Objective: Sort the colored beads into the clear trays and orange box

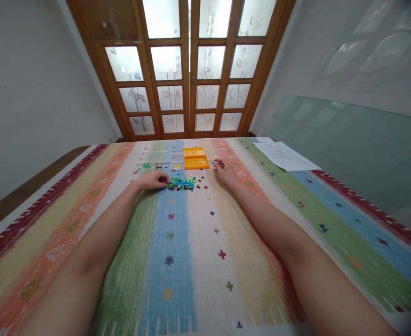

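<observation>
My left hand (154,180) rests on the striped cloth with its fingers curled together at the left edge of a pile of small coloured pieces (183,183). What the fingertips pinch is too small to make out. My right hand (224,169) lies to the right of the pile, fingers curled in a pinch near the right side of an orange tray (195,157). A clear compartment box (163,164) sits left of the tray, with green pieces by it.
A striped, patterned cloth (191,242) covers the table. A printed paper sheet (284,155) lies at the far right. Wooden glazed doors (191,70) stand behind the table, a glass panel (359,144) on the right.
</observation>
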Tool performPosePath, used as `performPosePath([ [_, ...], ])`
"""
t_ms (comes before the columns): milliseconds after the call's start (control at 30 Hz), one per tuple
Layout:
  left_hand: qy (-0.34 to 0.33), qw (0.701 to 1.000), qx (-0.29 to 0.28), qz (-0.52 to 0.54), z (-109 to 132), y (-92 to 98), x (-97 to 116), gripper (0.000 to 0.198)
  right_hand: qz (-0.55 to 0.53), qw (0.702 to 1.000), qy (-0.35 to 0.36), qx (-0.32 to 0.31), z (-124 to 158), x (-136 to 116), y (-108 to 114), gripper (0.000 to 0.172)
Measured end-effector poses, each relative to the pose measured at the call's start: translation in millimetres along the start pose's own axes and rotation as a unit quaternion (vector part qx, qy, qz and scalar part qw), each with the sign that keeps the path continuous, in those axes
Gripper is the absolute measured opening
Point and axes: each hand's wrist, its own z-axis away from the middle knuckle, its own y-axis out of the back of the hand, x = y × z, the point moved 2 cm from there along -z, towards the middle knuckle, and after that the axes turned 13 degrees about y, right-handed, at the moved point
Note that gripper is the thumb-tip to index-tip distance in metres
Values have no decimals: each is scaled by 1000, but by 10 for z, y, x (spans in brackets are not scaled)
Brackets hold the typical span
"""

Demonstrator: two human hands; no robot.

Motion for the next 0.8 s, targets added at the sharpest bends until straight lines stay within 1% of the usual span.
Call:
performPosePath([
  [100, 6, 996, 15, 86, 0, 8, 18, 15, 6, 1000, -2, -4, 3, -22, 7, 31],
  [200, 10, 993, -5, 114, 17, 15, 32, 17, 9, 1000, -6, -8, 6, -46, 13, 30],
  [267, 7, 992, 1, 130, 36, 37, 21, 20, 11, 1000, -4, -9, 7, -56, 15, 30],
  [433, 24, 979, 65, 190, 41, 99, -127, 24, 14, 1000, 1, -8, 8, -58, 13, 27],
  [600, 42, 955, 152, 250, -8, 111, -255, 22, 2, 1000, 2, -7, 8, -106, 16, 25],
  [667, 45, 944, 168, 280, -23, 106, -262, 21, 2, 1000, -1, -9, 10, -141, 21, 24],
  [800, 46, 929, 184, 319, -46, 104, -250, 23, 9, 1000, -4, -15, 21, -210, 32, 23],
])
